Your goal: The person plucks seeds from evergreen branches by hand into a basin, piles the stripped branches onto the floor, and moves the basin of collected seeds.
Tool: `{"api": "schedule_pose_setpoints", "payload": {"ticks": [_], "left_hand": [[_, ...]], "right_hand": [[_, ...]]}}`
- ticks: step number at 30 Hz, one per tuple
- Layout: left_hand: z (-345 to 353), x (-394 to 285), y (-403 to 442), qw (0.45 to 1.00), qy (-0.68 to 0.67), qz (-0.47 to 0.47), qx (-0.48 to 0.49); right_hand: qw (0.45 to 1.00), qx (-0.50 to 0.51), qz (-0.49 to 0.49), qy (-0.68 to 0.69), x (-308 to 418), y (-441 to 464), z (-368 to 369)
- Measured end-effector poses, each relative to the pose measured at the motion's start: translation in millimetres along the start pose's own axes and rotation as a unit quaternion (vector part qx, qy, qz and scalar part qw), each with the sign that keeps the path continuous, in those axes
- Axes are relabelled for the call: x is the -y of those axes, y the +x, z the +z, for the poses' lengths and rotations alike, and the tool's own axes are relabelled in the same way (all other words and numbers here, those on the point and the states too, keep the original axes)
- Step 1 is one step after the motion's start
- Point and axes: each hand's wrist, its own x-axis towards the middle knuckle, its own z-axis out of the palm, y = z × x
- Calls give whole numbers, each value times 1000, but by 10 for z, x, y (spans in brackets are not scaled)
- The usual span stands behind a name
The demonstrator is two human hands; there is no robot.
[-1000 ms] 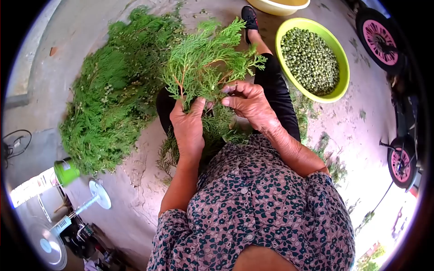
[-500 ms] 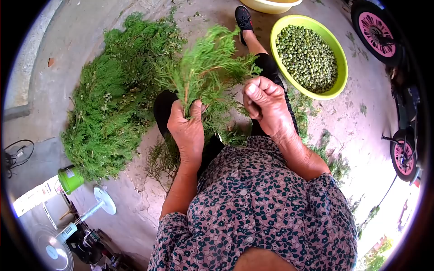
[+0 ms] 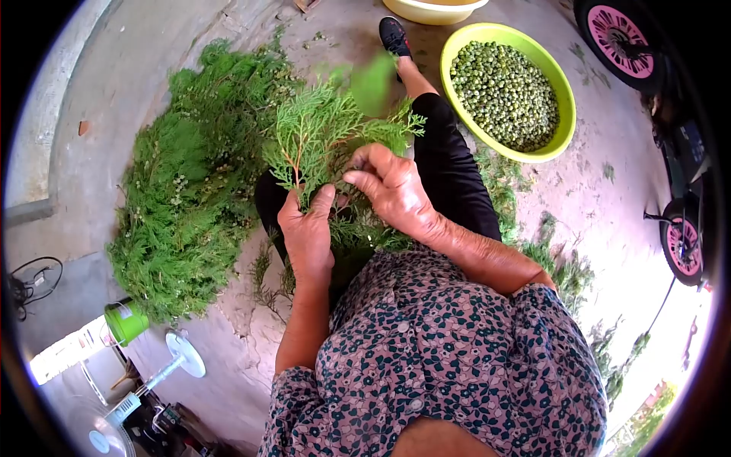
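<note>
My left hand [image 3: 307, 232] is closed round the stem end of a feathery evergreen branch [image 3: 303, 137], whose sprays point up and away from me. Just right of that branch, my right hand [image 3: 394, 192] has thumb and forefinger pinched together at the foliage. Whatever sits between those fingertips is too small to make out. A blurred green patch [image 3: 371, 85] shows above the branch. More green sprigs [image 3: 354, 228] lie in my lap beneath both hands.
A large heap of cut evergreen branches [image 3: 183, 206] covers the floor at left. To the right, a yellow-green basin [image 3: 566, 95] holds many small green cones [image 3: 502, 95]. Another pale basin [image 3: 434, 11] stands beyond. A green bucket [image 3: 127, 321], a fan [image 3: 185, 354] and pink-wheeled vehicle [image 3: 620, 46] surround me.
My right hand has moved left and inward, from beside the branch to its foliage. My left hand still grips the stem. The whole view has shifted slightly.
</note>
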Motion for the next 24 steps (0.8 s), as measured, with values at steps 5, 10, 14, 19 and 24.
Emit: {"api": "schedule_pose_setpoints", "payload": {"ticks": [5, 10, 14, 19, 24], "left_hand": [[-86, -36, -7, 998, -48, -32, -3], [-179, -64, 27, 996, -75, -50, -28], [-230, -196, 36, 982, -142, -116, -55], [-298, -209, 82, 974, -139, -164, -76], [-337, -288, 130, 964, -141, -218, -59]], "right_hand": [[891, -22, 171, 420, 37, 64, -172], [774, -106, 305, 545, -140, 240, -677], [784, -215, 240, 530, -616, 460, -1291], [883, -381, 153, 229, -649, 650, -2072], [799, -432, 72, 412, -1033, 688, -2585]]}}
